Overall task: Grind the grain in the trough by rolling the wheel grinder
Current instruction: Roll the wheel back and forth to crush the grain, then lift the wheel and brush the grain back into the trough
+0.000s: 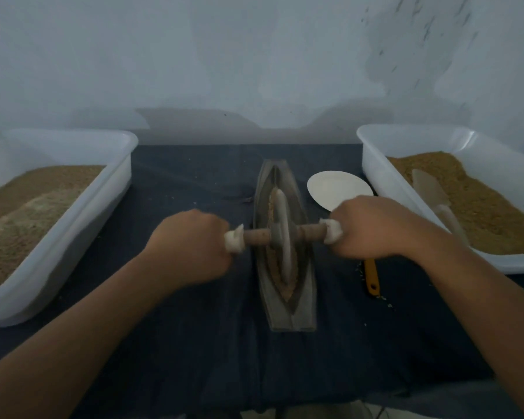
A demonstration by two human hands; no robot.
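Trough (303, 300) lies mid table (194, 343), long axis running from near edge to far edge, with brown grain (288, 291) along its groove. Wheel grinder (282, 234) stands on edge in the groove at about mid length. Left hand (191, 246) has its fingers curled tight round the left axle handle, and right hand (372, 228) is wrapped the same way round the right handle. Risks: nothing pins the trough, so a hard stroke likely skates it on the dark cloth. Uneven push from one hand probably tilts the wheel up a wall and flicks grain over the rim. Rolling too far toward either pointed tip likely shoves grain out. The right hand is just beside the white plate (336, 189) and over the yellow-handled brush (371, 276), so a wide stroke could knock either. White tubs sit at the left edge (115, 176) and right edge (375, 164), the right one with a scoop (430, 192) in it; both look clear of the stroke. Frame is blurry, fine detail unclear.
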